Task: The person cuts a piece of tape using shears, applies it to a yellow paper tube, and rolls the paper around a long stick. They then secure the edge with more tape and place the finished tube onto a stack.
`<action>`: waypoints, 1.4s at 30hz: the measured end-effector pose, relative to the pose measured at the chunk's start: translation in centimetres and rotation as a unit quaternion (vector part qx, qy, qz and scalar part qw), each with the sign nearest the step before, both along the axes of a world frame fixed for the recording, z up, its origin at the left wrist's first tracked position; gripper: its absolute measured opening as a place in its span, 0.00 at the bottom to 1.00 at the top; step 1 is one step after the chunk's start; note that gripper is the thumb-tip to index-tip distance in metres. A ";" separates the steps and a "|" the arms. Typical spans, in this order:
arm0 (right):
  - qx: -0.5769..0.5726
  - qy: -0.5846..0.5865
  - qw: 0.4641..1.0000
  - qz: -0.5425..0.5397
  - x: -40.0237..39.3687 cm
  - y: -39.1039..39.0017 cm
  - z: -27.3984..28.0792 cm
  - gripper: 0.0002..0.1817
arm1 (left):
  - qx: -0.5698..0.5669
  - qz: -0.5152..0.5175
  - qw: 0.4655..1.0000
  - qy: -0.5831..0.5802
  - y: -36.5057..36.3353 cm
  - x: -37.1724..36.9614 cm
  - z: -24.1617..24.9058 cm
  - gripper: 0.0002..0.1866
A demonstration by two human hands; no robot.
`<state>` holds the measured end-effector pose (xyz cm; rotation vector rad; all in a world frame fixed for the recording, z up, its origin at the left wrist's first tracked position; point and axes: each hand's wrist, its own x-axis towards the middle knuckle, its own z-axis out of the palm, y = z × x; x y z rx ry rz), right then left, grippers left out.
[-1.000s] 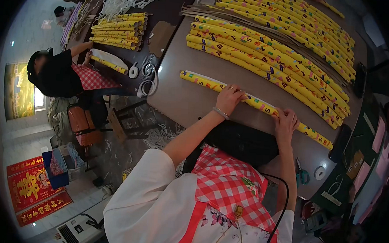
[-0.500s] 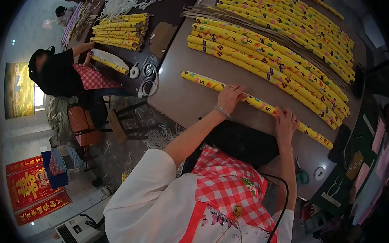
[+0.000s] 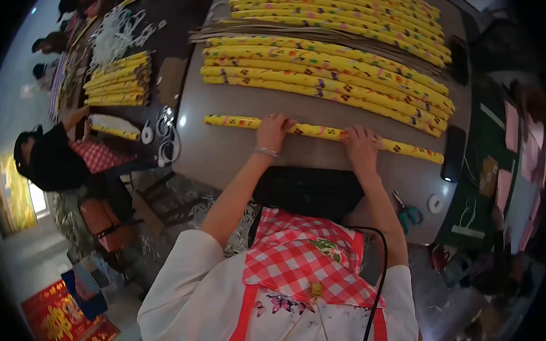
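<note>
A long yellow patterned tube (image 3: 324,132) lies crosswise on the brown table (image 3: 191,141). My left hand (image 3: 274,131), with a bracelet at the wrist, has its fingers curled over the tube left of its middle. My right hand (image 3: 362,145) rests on the tube farther right, fingers bent over it. Both hands touch the tube from the near side. Beyond it lie several similar yellow tubes (image 3: 327,87) side by side, then brown strips (image 3: 262,31), then more yellow tubes (image 3: 342,20).
A black bag (image 3: 309,191) sits at the near table edge. Scissors (image 3: 409,216), a tape roll (image 3: 435,204) and a black phone-like object (image 3: 453,154) lie at the right. At the left, a co-worker in black (image 3: 57,159) holds another tube beside stacked short tubes (image 3: 117,81).
The view has turned and shifted, so the tube and table look more level. The wrapping's pale strip between my hands no longer shows. My hands stay on the tube.
</note>
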<state>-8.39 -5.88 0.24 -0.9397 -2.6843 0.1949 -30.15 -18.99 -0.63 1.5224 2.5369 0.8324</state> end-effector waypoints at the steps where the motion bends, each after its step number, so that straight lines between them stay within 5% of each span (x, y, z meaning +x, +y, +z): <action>1: 0.013 0.018 1.000 -0.003 0.0 0.0 -0.3 0.13 | 0.006 -0.008 1.000 -0.014 0.2 -0.1 0.1 0.10; 10: -0.040 0.006 0.999 -0.019 0.4 -1.5 -1.1 0.09 | -0.052 -0.066 0.996 0.019 -1.6 -0.9 -0.1 0.08; 16: -0.062 0.052 0.996 -0.029 0.6 -1.8 -0.9 0.08 | 0.018 -0.095 0.995 0.040 -1.7 0.0 -0.2 0.06; 22: -0.110 0.107 0.987 -0.039 0.4 -1.6 -1.6 0.09 | -0.030 -0.242 0.969 0.039 -0.3 2.7 1.6 0.27; 42: -0.152 0.172 0.971 -0.071 1.1 -1.6 -1.6 0.09 | -0.144 -0.212 0.967 0.012 1.2 3.3 2.1 0.22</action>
